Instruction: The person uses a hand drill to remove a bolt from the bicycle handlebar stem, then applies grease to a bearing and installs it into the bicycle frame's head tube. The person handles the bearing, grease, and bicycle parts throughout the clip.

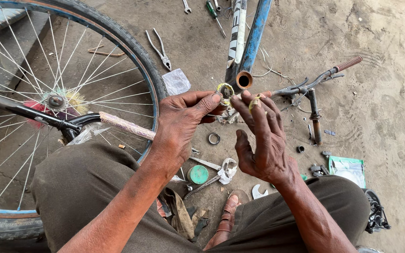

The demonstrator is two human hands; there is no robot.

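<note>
1. Just below the open end of the blue bicycle frame tube (243,79), the left hand (181,124) pinches a small greasy ring (225,90) between thumb and forefinger.
2. Beside that tube end, the right hand (261,140) has its fingers loosely spread, and its fingertips touch a small yellowish piece (255,100) (possibly a smear of grease; too small to tell).
3. Left of the tube stands a spoked wheel (66,70) with a black tyre.
4. Above and left of the tube end, pliers (160,49) lie on the dirt ground (380,122).
5. Right of the tube, a handlebar (315,84) with a ribbed grip lies on that ground.
6. Below the tube, past the hands, rest a metal ring (214,138), a round green tin (198,174) and a flat spanner (204,162).
</note>
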